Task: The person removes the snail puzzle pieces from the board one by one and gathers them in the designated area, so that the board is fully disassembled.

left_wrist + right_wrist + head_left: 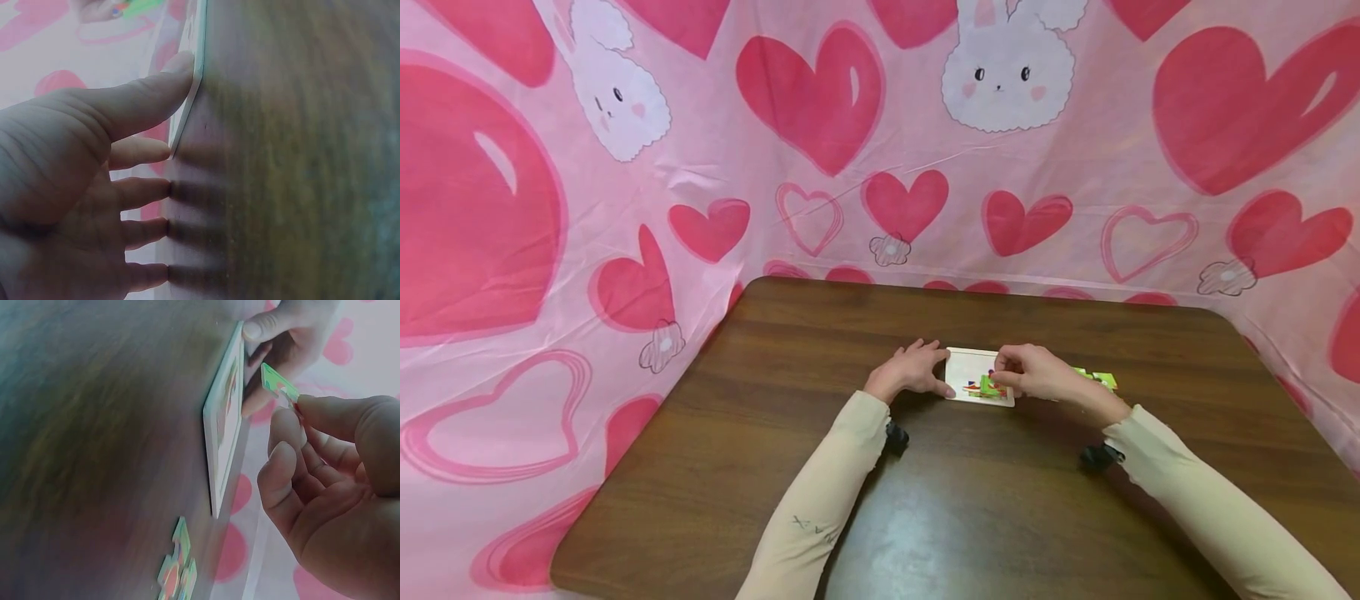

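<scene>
A white, shallow-rimmed puzzle board (964, 363) lies flat on the table, with coloured shapes along its near side; I cannot tell whether these are printed or placed pieces. My left hand (913, 369) is at its left end, fingers spread and fairly straight. In the left wrist view the thumb (147, 97) rests on the board's rim while the fingertips touch the table. Above the board's right part, my right hand (1043, 373) pinches a green puzzle piece (275, 381) between thumb and fingers. The piece is held tilted, apart from the board.
Several loose green puzzle pieces (181, 547) lie on the table right of the board, partly behind the right hand in the head view. The brown wooden table (760, 433) has rounded corners. A pink cloth (820, 83) with hearts and rabbits hangs behind and beside it.
</scene>
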The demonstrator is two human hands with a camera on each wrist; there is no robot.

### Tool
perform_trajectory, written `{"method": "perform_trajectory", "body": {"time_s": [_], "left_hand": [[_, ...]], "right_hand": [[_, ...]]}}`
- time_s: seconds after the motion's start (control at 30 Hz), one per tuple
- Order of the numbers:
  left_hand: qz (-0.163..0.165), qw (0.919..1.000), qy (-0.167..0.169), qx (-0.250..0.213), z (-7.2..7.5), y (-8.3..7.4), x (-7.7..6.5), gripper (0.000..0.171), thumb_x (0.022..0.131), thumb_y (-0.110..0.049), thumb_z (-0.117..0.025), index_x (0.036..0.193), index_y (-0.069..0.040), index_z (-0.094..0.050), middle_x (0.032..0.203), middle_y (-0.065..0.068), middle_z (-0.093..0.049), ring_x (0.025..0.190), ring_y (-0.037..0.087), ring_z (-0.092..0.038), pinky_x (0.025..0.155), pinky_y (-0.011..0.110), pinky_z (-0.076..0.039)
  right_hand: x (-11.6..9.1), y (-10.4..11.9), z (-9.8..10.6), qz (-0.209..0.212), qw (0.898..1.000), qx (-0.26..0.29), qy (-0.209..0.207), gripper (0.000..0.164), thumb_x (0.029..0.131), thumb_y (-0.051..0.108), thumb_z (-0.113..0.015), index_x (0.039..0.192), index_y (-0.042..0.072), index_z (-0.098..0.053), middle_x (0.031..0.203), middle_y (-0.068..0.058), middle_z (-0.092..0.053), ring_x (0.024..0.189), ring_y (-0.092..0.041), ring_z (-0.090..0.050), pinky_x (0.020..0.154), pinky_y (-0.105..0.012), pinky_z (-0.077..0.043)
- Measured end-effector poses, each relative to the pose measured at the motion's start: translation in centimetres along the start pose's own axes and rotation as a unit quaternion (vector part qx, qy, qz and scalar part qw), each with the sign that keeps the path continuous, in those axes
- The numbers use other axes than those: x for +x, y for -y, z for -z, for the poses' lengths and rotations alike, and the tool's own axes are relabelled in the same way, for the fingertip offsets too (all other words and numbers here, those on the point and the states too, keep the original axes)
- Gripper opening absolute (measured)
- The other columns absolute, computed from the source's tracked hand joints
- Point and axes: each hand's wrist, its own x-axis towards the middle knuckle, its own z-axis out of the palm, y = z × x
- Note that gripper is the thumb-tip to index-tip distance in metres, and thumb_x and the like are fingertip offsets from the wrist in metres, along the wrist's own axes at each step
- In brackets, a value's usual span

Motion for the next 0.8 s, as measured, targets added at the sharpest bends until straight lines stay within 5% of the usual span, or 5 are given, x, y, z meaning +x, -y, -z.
{"method": "perform_trajectory", "body": {"time_s": [0.8], "left_hand": [[0.003,1.0000,0.001,-0.003,0.1,-0.1,-0.2,0.078,0.085,-0.049,-0.071,0.152,-0.023,-0.039,0.165,0.003,-0.022,0.154,0.028,-0.012,0.123,0.053,-0.013]], "right_hand": [[-4.6,-2.9,2.3,-0.023,0.998,0.010,0.050,0.018,0.093,0.026,-0.068,0.084,0.012,-0.062,0.071,-0.005,-0.062,0.056,-0.015,-0.058,0.048,-0.029,-0.048]]}}
